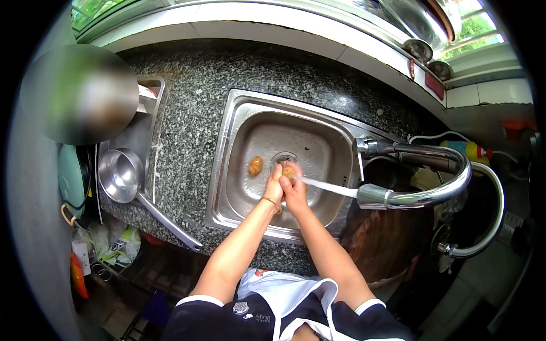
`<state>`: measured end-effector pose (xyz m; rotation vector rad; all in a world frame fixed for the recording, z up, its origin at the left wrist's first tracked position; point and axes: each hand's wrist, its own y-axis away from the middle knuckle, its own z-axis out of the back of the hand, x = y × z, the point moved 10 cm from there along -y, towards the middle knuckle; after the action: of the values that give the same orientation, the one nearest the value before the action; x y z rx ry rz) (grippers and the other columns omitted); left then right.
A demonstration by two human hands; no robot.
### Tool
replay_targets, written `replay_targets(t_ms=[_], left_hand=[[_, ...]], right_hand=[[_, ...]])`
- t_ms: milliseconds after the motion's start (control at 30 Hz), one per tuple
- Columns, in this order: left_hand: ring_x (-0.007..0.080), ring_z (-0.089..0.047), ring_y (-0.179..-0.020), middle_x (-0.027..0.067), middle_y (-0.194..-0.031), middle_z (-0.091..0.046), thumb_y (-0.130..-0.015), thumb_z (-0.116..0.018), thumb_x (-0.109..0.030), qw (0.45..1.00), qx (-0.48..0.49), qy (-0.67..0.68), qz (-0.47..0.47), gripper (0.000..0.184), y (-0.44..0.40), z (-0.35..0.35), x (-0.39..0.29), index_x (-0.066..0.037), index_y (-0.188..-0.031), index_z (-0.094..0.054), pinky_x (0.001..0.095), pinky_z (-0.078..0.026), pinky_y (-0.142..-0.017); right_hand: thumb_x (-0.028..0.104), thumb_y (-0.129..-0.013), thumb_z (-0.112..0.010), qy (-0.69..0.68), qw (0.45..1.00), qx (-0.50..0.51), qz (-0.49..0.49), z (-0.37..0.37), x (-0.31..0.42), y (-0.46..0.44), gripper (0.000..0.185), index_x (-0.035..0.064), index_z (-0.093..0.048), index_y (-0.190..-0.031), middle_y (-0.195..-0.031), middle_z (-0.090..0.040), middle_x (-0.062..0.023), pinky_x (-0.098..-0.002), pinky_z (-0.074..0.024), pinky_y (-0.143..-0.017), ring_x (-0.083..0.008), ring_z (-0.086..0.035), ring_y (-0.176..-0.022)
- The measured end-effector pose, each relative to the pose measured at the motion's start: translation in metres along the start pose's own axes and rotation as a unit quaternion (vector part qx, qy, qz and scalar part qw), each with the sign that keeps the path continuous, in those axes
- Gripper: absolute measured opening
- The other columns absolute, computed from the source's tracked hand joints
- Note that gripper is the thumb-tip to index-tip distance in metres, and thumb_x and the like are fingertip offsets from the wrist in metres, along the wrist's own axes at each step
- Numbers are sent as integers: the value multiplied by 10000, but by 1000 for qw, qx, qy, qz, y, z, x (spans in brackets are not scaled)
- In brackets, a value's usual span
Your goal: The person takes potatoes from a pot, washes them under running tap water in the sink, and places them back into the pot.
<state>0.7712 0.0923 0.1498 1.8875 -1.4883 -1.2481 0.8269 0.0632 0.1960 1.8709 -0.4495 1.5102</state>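
My left hand (275, 183) and my right hand (294, 190) are close together over the sink (227, 170), fingers closed round a small yellow-brown potato (288, 171). Much of it is hidden by the fingers. A stream of water (330, 186) runs sideways from the chrome faucet (372, 196) onto my hands. To the left of them, apart, a second brown potato (255, 166) lies on the sink bottom. Just beyond my fingers the drain (283, 158) is partly covered.
A metal ladle-like pan (120, 175) rests at the left, its handle reaching over the granite counter (187, 113). The faucet's curved neck (466, 176) arches at the right. A yellow bottle (463, 149) stands behind it. A round brown wooden board (381, 244) is below right.
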Motion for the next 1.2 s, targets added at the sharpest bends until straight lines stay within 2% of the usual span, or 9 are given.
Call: replay_targets(t_ms=[200, 500, 567, 667, 767, 933, 1033, 1100, 1200], left_hand=[[171, -537, -950, 91, -1065, -499, -872, -540, -249, 985, 17, -155, -74, 373, 7, 4, 4, -86, -1106, -299, 309, -496, -727], [195, -573, -807, 121, -894, -614, -918, -376, -343, 958, -46, -211, -191, 419, 4, 4, -30, 21, -921, -582, 307, -456, -725], [190, -560, -848, 106, -902, -601, -942, -349, -296, 951, -44, -232, -202, 366, 7, 7, -24, 9, -929, -551, 310, -434, -766], [277, -542, -983, 163, -995, -576, -940, -325, -253, 865, -26, -428, -262, 303, 29, -12, -38, -7, -1063, -453, 350, -405, -845], [359, -505, -1019, 213, -1087, -527, -904, -405, -184, 822, 35, -406, -399, 246, 46, -26, -49, -21, -1089, -393, 400, -388, -868], [346, -513, -996, 217, -1101, -513, -899, -408, -196, 855, -12, -402, -328, 267, 36, -12, -39, -31, -1109, -408, 402, -393, -863], [237, -502, -1057, 154, -1065, -537, -930, -372, -271, 935, -72, -318, -142, 310, 2, 16, -24, -16, -1075, -470, 350, -380, -913], [275, -581, -870, 173, -987, -580, -943, -275, -347, 995, -60, 70, 43, 435, 0, 8, 11, -9, -1042, -529, 394, -469, -783], [238, -540, -988, 124, -1069, -559, -935, -341, -306, 979, -45, 183, 74, 356, -1, 3, 29, -23, -1067, -513, 371, -458, -841]], right_hand=[[308, -925, -412, -275, 919, -168, -227, 20, -45, 1, 257, 88, -543, -953, -795, -595, -62, -270, -474, -580, -135, -565, -682], [86, -854, -549, -231, 952, -158, -124, 5, -31, 13, 266, 62, -434, -1092, -1022, -514, -81, -270, -426, -805, -155, -488, -942], [171, -880, -528, -143, 962, -190, -133, 18, -42, 4, 200, 53, -466, -1029, -972, -538, -79, -281, -446, -763, -159, -512, -868], [321, -925, -413, -333, 870, -163, -326, 7, -74, -2, 314, 22, -506, -890, -815, -575, -112, -343, -488, -694, -223, -562, -726], [326, -918, -424, -371, 859, -114, -333, 5, -87, -13, 309, 21, -479, -925, -860, -596, -144, -374, -491, -767, -252, -585, -784], [273, -906, -466, -316, 923, -71, -209, -2, -56, -2, 349, -16, -450, -1100, -1135, -515, -157, -325, -421, -879, -225, -516, -998], [209, -878, -523, -96, 988, -19, -122, -4, -39, 9, 352, 6, -437, -1151, -1167, -472, -125, -296, -381, -904, -185, -463, -1045], [171, -858, -546, -40, 991, -75, -102, 3, -18, 16, 342, 28, -436, -1149, -1120, -471, -100, -279, -380, -880, -158, -456, -1013], [185, -872, -526, -40, 989, -111, -91, 23, -38, -2, 200, 14, -508, -973, -919, -527, -69, -265, -420, -769, -131, -495, -861]])
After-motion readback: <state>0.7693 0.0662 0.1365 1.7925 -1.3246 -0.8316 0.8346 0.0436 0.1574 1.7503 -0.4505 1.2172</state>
